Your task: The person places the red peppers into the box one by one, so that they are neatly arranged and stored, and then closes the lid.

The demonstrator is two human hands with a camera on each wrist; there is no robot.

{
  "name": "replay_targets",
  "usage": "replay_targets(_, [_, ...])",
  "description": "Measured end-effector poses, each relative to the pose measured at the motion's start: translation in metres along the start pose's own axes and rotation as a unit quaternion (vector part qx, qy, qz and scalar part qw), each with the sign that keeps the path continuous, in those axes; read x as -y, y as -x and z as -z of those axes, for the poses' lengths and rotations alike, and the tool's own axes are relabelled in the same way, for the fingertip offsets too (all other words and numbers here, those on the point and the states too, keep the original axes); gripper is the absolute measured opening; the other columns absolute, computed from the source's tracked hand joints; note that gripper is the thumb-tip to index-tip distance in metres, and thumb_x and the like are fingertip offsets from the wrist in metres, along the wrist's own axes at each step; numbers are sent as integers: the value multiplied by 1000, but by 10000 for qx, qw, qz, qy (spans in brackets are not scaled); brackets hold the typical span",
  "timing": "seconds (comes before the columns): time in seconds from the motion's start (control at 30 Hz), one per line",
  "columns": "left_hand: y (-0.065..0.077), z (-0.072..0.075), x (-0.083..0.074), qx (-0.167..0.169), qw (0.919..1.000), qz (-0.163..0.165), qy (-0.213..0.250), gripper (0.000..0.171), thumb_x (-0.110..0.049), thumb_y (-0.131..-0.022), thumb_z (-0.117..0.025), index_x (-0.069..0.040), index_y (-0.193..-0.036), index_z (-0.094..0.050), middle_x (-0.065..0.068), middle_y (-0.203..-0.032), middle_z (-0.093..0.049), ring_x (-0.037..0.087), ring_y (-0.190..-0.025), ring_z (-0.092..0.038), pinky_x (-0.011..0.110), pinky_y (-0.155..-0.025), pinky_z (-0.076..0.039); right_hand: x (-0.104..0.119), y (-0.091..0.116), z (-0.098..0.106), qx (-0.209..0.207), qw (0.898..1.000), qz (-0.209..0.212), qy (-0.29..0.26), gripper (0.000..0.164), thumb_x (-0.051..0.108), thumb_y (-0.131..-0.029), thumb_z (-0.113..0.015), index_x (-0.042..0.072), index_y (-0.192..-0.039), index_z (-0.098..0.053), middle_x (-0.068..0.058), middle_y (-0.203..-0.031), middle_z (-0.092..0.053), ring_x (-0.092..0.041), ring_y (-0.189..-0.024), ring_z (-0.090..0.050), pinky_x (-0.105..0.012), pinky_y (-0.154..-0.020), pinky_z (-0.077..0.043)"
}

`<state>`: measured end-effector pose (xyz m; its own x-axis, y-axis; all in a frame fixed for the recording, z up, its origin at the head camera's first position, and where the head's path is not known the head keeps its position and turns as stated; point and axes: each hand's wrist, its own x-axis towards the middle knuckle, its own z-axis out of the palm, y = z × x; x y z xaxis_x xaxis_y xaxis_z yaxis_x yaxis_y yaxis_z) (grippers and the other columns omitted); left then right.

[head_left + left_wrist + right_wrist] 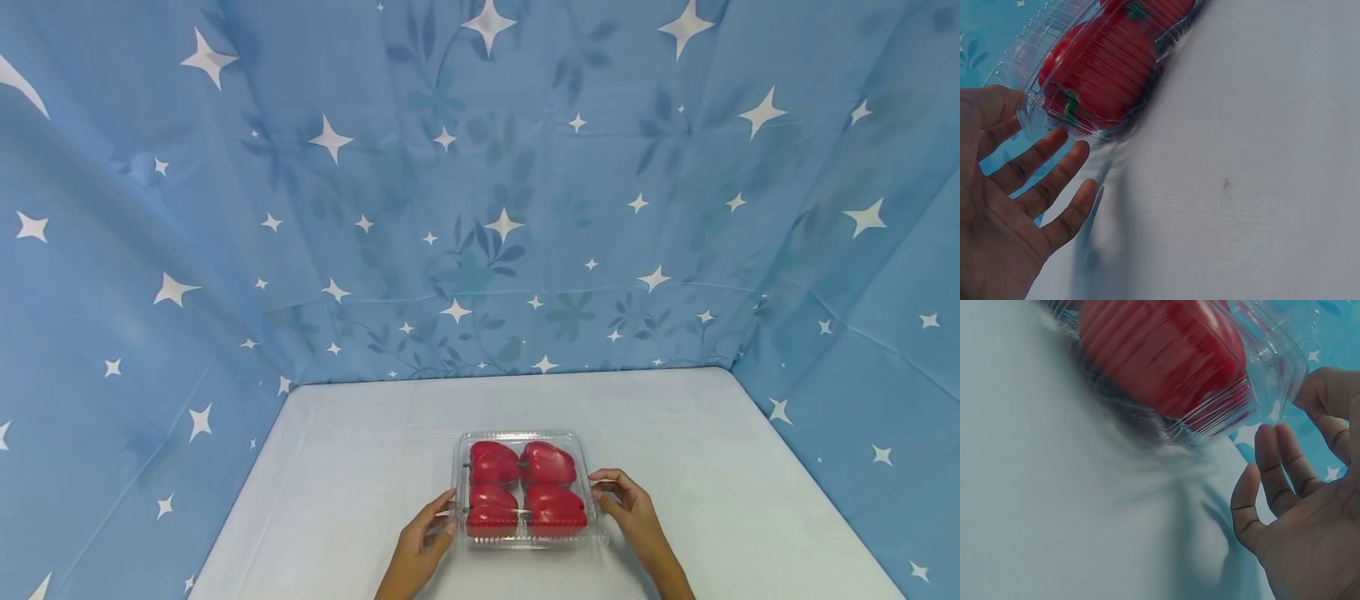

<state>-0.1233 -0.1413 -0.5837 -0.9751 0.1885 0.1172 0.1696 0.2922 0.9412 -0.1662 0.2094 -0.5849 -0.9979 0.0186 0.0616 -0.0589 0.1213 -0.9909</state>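
Observation:
A clear plastic clamshell box [522,542] is on the white table between the two hands. Several red bell peppers [552,506] with green stems lie inside it in two rows. My left hand [422,542] is at the box's left side, thumb and forefinger pinching its edge near a corner. The other left fingers [1063,215] spread loosely beside the wall. On the opposite side my right hand [632,512] pinches the clear edge with thumb and forefinger, its remaining fingers [1245,506] bent loosely below. Whether the lid is snapped down cannot be told.
The white table [352,450] stretches out around the box. Blue cloth [480,183] with white stars and leaf prints hangs behind the table and along both sides. A small dark spot [1227,184] marks the white surface in the left wrist view.

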Motion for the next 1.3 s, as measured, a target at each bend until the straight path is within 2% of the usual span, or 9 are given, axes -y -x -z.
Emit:
replay_targets(0.13, [1, -1, 0, 43, 10000, 22, 12, 49, -23, -99, -57, -9, -145, -45, 11, -112, -64, 13, -96, -66, 19, -80, -55, 0, 5, -2, -179, 9996, -161, 140, 26, 9, -92, -65, -1, -116, -62, 2, -107, -64, -5, -92, -61, -22, -71, -54])
replay_targets(0.2, [2, -2, 1, 124, 9999, -51, 100, 50, -17, -99, -57, -6, -146, -42, 11, -99, -64, 13, -84, -67, 20, -74, -56, -1, 9, -3, -172, 9997, -42, 151, 26, 10, -94, -64, -1, -118, -61, 1, -107, -64, -5, -90, -62, -22, -69, -53])
replay_targets(0.37, [3, -2, 0, 604, 9926, -23, 1056, 60, -5, -97, -55, 3, -150, -27, 14, -84, -59, 12, -72, -65, 28, -71, -59, -3, 17, -3, 53, 9997, 231, 77, 30, 9, -99, -56, -2, -127, -55, -5, -102, -57, -5, -83, -60, -23, -65, -53])
replay_targets(0.53, [4, -5, -1, 867, 9795, 351, 1784, 66, -5, -98, -52, 2, -153, -15, -1, -81, -54, 2, -72, -60, 23, -69, -58, -4, 23, -2, 322, 9994, 80, 71, 42, 12, -102, -51, 4, -142, -45, -5, -98, -54, -3, -76, -54, -25, -61, -51])
replay_targets(0.63, [3, -7, -1, 939, 9772, 460, 1848, 67, -5, -99, -48, -1, -154, -11, -3, -78, -54, 1, -68, -57, 19, -65, -55, -6, 28, 1, 582, 9980, 38, -259, 48, 7, -102, -48, 2, -148, -35, -2, -93, -55, -1, -72, -51, -28, -58, -49])
replay_targets(0.8, [1, -8, -2, 951, 9781, 520, 1774, 66, -1, -97, -42, -4, -154, -8, -4, -74, -52, 1, -62, -53, 16, -59, -50, -7, 32, 4, 1072, 9910, 65, -801, 50, 5, -102, -45, -9, -147, -27, 5, -85, -56, -1, -72, -54, -26, -60, -52])
replay_targets(1.0, [0, -7, -1, 915, 9784, 534, 1776, 67, 2, -95, -41, -4, -154, -9, -4, -72, -54, 0, -59, -51, 13, -56, -47, -5, 34, 4, 1193, 9879, -266, -953, 54, 8, -101, -47, -5, -149, -26, 2, -80, -60, -4, -72, -59, -27, -65, -56])
replay_targets(1.13, [-1, -7, -1, 885, 9768, 566, 1868, 68, 2, -94, -42, -3, -154, -10, -3, -71, -55, 0, -59, -50, 13, -56, -46, -6, 34, 5, 1354, 9853, -170, -1026, 55, 5, -101, -46, -6, -150, -22, -1, -80, -63, -5, -72, -60, -30, -66, -57])
replay_targets(1.3, [1, -7, 0, 874, 9742, 593, 1994, 68, 3, -94, -43, -3, -154, -11, -2, -72, -57, 2, -60, -53, 14, -56, -47, -9, 35, 7, 1609, 9804, 56, -1135, 58, 1, -100, -44, -8, -150, -18, 4, -81, -61, -3, -75, -60, -30, -69, -58])
